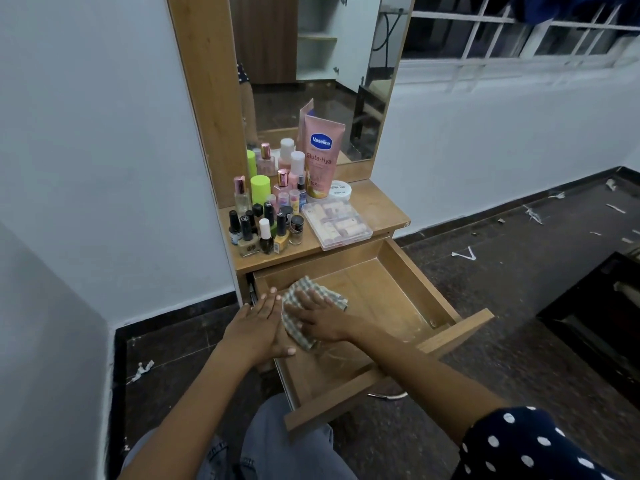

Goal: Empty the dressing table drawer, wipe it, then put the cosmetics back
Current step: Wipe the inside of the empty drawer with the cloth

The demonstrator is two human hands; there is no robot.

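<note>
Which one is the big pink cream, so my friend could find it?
Look at the tabletop under the mirror, where all the bottles stand. At the back, leaning against the glass, is the pink tube. It is the tallest thing there and has a blue oval Vaseline badge, unlike the small nail polish bottles in front.

Both forearms reach forward and down, close together. The left hand (258, 322) lies flat with fingers straight and together, thumb tucked below. The right hand (320, 318) is spread, palm down, fingers pressing flat.
</note>
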